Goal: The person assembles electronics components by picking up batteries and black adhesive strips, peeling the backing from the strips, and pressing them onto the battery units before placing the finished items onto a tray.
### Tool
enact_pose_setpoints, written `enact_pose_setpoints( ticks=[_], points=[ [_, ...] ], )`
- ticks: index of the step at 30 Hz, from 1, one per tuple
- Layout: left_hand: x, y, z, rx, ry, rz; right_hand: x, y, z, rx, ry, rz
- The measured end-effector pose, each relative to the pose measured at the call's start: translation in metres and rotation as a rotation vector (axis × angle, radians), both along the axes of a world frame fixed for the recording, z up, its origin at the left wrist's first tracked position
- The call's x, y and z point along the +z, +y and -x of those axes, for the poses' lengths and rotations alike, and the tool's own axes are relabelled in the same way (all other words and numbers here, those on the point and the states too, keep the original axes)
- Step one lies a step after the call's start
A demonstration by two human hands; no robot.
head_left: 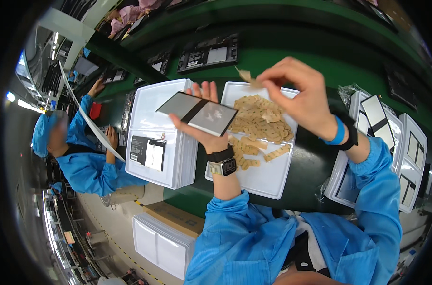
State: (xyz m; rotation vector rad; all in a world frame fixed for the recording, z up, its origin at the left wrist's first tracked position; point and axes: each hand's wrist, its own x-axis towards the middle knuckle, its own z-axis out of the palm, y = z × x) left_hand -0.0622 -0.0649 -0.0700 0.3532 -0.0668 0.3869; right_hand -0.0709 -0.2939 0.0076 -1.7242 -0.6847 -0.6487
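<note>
On the palm of my left hand (206, 140) lies a flat silver battery pack (218, 118) with a black band across its middle; my thumb rests along its near edge. My right hand (299, 90) is closed in a pinch on a small tan paper strip (247, 76), raised to the right of the battery pack. Beneath the two hands sits a white plastic tray (261, 185). A loose heap of tan paper strips (261, 121) covers much of that tray.
Left of me stands a stack of white trays (185, 161), a black battery (148, 153) in the top one. More trays (406, 164) with silver packs are at right. Opened device housings (208, 54) line the green bench. A co-worker in blue (92, 166) works at left.
</note>
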Motion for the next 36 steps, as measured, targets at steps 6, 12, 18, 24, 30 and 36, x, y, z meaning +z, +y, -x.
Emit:
enact_pose_setpoints(
  ticks=[6,12,18,24,30,36],
  points=[
    [-0.013,0.015,-0.004,-0.026,-0.113,-0.028,-0.046,-0.029,0.041,0.249,0.218,0.551],
    [-0.026,0.03,-0.006,-0.023,-0.181,-0.206,-0.003,-0.099,0.011,0.226,0.268,0.482],
    [-0.03,0.05,-0.002,0.022,-0.14,-0.247,0.0,-0.314,-0.113,-0.71,0.352,0.714],
    [-0.029,-0.009,-0.017,-0.156,-0.183,0.099,-0.106,-0.813,-0.046,-0.883,-0.144,2.002],
    [-0.008,-0.001,-0.004,0.085,0.015,-0.174,-0.228,-0.819,-0.069,-0.59,0.12,1.963],
    [-0.014,-0.001,-0.001,0.079,0.029,-0.214,-0.203,-0.81,-0.083,-0.539,0.138,1.838]
  ],
)
